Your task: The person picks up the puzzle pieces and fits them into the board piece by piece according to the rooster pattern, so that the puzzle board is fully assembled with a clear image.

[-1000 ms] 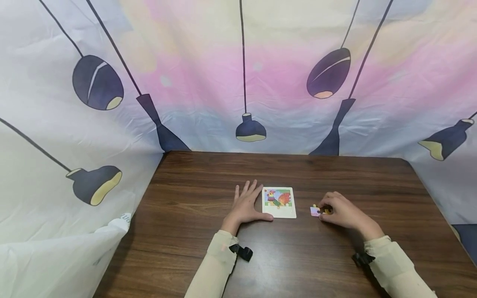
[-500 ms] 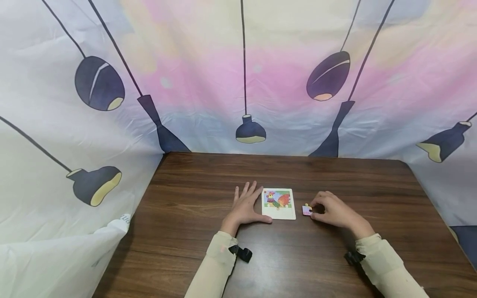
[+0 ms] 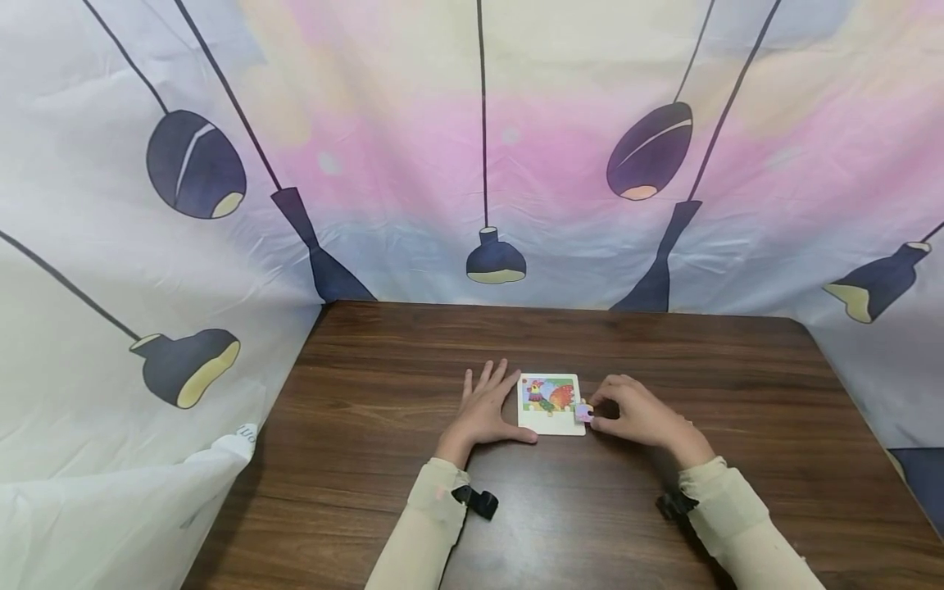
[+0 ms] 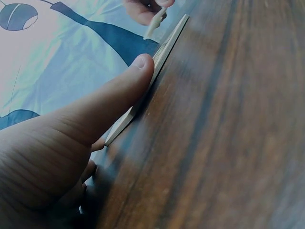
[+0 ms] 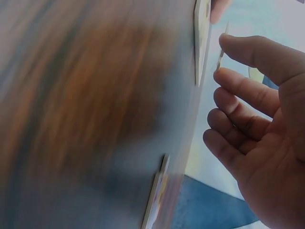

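Note:
A square puzzle board (image 3: 549, 425) with a white border lies on the table, its upper part filled with a colourful hen picture. My left hand (image 3: 483, 412) rests at the board's left side, fingers spread, the thumb (image 4: 140, 71) against its edge in the left wrist view. Between thumb and index finger my right hand (image 3: 640, 416) pinches a pale purple jigsaw puzzle piece (image 3: 583, 411), which overlaps the board's right border in the head view. Seen from the right wrist, this thin piece (image 5: 221, 58) is held on edge above the table, apart from the board (image 5: 200, 47).
More flat pieces (image 5: 156, 200) lie on the table in the right wrist view; the right hand seems to cover them in the head view. The brown wooden table (image 3: 413, 352) ends at a printed cloth backdrop (image 3: 413, 164).
My right hand has moved left with the pinched puzzle piece, from open table to the board's right edge. The left hand and the board have stayed in place.

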`<state>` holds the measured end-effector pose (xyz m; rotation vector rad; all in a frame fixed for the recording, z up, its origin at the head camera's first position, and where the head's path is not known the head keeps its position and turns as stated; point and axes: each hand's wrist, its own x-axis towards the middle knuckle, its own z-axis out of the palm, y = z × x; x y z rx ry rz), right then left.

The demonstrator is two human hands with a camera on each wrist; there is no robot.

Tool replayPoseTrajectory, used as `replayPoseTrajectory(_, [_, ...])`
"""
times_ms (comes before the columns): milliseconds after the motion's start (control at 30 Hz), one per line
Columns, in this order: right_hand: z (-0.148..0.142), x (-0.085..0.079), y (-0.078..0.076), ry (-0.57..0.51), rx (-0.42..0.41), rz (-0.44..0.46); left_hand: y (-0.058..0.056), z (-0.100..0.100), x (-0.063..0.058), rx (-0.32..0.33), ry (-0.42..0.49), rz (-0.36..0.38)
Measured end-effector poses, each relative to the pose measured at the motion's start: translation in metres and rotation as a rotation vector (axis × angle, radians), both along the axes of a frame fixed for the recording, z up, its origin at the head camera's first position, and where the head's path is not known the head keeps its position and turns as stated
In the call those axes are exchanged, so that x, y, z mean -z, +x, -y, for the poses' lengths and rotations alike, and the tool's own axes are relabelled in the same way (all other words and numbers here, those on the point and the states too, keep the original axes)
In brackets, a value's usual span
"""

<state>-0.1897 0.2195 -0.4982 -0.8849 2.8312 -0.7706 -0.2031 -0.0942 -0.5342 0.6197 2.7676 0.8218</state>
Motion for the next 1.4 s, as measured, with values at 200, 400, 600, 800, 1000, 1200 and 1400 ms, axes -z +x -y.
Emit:
replayPoseTrajectory(200, [0.016, -0.001, -0.002, -0.024, -0.024, 0.008, 0.001, 0.000, -0.002, -0.002, -0.018, -0.001])
replayPoseTrajectory(400, [0.029, 0.001, -0.004, -0.054, -0.055, -0.005, -0.001, 0.000, -0.002, -0.007, -0.031, 0.002])
replayPoseTrajectory(600, [0.040, 0.002, -0.006, -0.085, -0.101, -0.017, -0.002, 0.001, -0.001, -0.007, -0.032, -0.005])
replayPoseTrajectory(800, [0.051, 0.003, -0.010, -0.078, -0.123, -0.008, -0.002, 0.002, -0.001, -0.007, -0.033, -0.009])
replayPoseTrajectory(1000, [0.063, 0.004, -0.015, -0.107, -0.157, -0.025, -0.002, 0.003, -0.001, -0.003, -0.038, -0.013])
replayPoseTrajectory(1200, [0.071, 0.005, -0.016, -0.098, -0.170, -0.020, -0.001, 0.001, -0.003, 0.016, -0.044, -0.019])
replayPoseTrajectory(1400, [0.077, 0.006, -0.017, -0.063, -0.180, 0.006, 0.000, 0.000, -0.002, 0.015, -0.034, -0.018])
